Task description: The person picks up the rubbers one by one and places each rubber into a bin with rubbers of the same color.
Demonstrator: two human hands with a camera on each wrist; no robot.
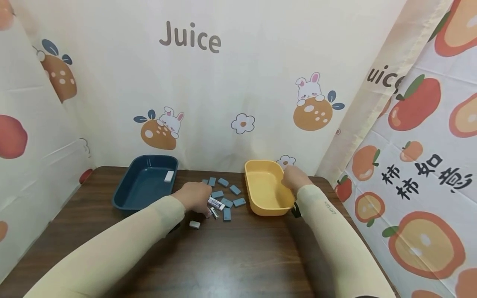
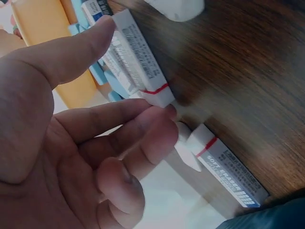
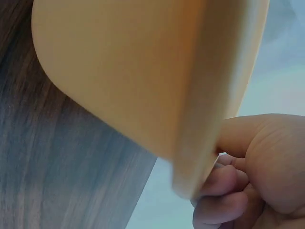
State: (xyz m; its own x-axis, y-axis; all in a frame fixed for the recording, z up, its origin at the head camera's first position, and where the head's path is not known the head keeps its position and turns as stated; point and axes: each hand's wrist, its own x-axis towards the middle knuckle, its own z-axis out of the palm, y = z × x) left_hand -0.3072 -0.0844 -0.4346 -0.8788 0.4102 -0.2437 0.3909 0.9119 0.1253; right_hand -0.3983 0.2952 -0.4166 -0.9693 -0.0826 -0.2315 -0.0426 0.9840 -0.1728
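Observation:
My left hand (image 1: 195, 196) is at the left side of a pile of small erasers, thumb extended and fingers loosely bent. In the left wrist view, a white boxed eraser (image 2: 143, 59) with a red stripe lies between the thumb and fingertips, which reach its two ends. Another soft eraser (image 2: 231, 167) lies beyond the fingers on the table. A purple-lettered white eraser (image 1: 216, 203) rests among blue blocks (image 1: 227, 214). My right hand (image 1: 294, 180) grips the right rim of a yellow bin (image 1: 270, 211), fingers curled at its edge.
A dark blue bin (image 1: 139, 186) stands at the left with one white block (image 1: 169, 176) inside. A second white block (image 1: 194, 224) lies on the brown table (image 1: 231, 260), nearer to me. A printed curtain (image 1: 238, 82) hangs behind the table, with more cloth at both sides.

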